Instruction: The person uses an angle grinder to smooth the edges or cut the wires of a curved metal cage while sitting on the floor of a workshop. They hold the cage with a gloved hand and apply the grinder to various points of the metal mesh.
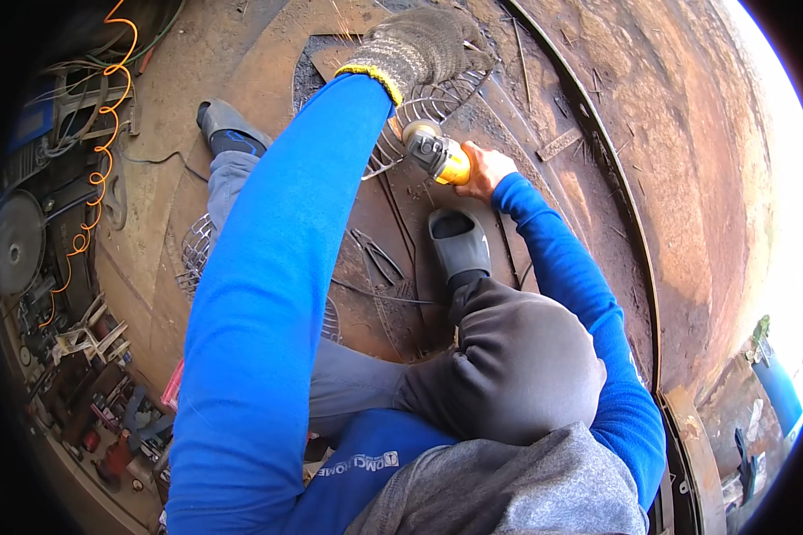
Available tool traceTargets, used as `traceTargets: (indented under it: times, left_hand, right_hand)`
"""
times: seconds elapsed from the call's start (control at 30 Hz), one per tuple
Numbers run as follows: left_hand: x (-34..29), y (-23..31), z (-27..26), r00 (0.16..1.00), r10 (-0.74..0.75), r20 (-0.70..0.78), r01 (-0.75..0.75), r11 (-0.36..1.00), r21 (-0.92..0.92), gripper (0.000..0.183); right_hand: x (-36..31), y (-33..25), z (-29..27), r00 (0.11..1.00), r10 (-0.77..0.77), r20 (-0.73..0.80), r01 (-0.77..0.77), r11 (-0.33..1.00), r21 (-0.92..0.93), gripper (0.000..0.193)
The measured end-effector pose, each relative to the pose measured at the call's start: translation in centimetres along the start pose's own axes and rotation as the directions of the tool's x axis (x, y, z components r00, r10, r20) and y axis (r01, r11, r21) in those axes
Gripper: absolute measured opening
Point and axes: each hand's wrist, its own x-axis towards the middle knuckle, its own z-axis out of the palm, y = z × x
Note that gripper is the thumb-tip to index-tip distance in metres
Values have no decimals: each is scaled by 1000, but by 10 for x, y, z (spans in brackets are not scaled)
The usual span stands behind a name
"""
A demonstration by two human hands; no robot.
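Yellow angle grinder (452,166): out ahead, its head right at the spiral wire guard (433,100), well apart from the knees, presumably for safety.
Right hand (486,171): bare, wrapped round the grinder's body, controlling it from the right.
Left hand (424,52): gloved (sensible, with sparks (343,18) flying far left!), over the guard, likely steadying it; fingers hidden, so can't tell whether it's gripping.
Pliers (379,256): lying nearer, between the shoes (459,239), seemingly parked within reach.
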Motion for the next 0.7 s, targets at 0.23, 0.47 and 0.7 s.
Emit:
traceTargets:
  times: [0.23,0.47,0.7]
  left_hand:
    - [-2,3,-4,1000,-17,17,17,1000,-14,36]
    - [0,9,-7,998,-18,57,19,1000,-5,37]
    - [0,3,-2,1000,-11,-17,11,999,30,41]
  right_hand:
    - [1,2,2,1000,9,-1,-9,1000,14,65]
    - [2,15,14,998,38,-43,-35,996,79,65]
    - [0,7,19,998,5,-67,8,981,195,63]
